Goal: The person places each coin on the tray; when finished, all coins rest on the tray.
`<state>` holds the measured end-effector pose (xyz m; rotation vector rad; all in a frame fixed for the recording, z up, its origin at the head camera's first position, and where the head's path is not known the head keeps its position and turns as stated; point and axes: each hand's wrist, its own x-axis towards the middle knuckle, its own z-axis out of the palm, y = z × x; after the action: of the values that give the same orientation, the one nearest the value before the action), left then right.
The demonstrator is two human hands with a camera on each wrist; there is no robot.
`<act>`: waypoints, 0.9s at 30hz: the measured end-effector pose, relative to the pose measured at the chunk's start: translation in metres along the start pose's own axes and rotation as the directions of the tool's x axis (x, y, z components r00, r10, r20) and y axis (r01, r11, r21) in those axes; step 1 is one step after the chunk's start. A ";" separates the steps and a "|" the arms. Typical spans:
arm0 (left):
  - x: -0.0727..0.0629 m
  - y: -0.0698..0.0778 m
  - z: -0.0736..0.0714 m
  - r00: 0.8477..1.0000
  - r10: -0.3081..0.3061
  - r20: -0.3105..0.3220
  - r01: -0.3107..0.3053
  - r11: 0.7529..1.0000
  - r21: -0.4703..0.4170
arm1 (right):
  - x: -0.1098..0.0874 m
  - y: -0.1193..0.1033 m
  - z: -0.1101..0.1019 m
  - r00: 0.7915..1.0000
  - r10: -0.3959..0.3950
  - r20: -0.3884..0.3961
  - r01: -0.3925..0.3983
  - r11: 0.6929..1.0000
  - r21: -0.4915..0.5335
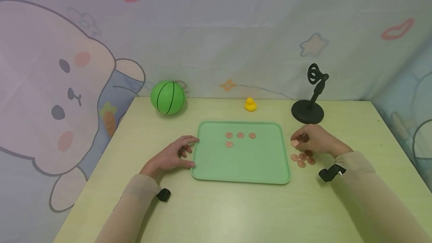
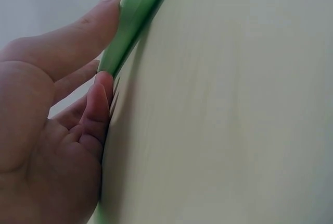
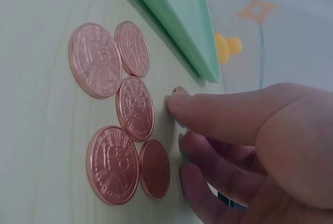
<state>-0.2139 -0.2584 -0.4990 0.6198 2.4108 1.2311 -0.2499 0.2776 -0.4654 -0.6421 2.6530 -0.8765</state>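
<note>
My right hand (image 1: 313, 138) pinches a copper coin (image 1: 295, 143) between thumb and fingers, just right of the green tray (image 1: 241, 168). In the right wrist view the thumb covers most of that coin. Several more copper coins (image 3: 135, 108) lie on the table in a loose cluster below the hand. My left hand (image 1: 173, 156) touches the tray's left rim, thumb and fingers spread along it without curling round. Inside the tray, three coins (image 1: 240, 135) form a row toward the back, and a single coin (image 1: 229, 144) lies under the leftmost one.
A green ball (image 1: 168, 98) sits at the table's back left. Behind the tray stands a yellow rubber duck (image 1: 250, 105). A black stand (image 1: 308, 111) with a clip on top is at the back right, beyond my right hand. A patterned cloth hangs behind the table.
</note>
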 end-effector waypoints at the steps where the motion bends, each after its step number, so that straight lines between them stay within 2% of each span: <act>1: 0.000 0.000 0.000 1.000 0.002 0.001 -0.002 1.000 0.001 | 0.000 -0.001 0.000 1.000 -0.011 -0.010 0.011 1.000 -0.004; 12: 0.000 0.001 0.000 1.000 0.016 -0.002 -0.016 1.000 0.008 | 0.008 -0.022 0.005 0.984 -0.118 -0.135 0.111 0.992 -0.061; 27: -0.001 0.002 -0.001 1.000 0.013 -0.003 -0.013 1.000 -0.007 | 0.038 -0.062 0.035 0.979 -0.191 -0.069 0.192 0.981 -0.003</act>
<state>-0.2130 -0.2584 -0.4971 0.6331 2.4070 1.2460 -0.2492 0.1971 -0.4591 -0.8944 2.6827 -0.9701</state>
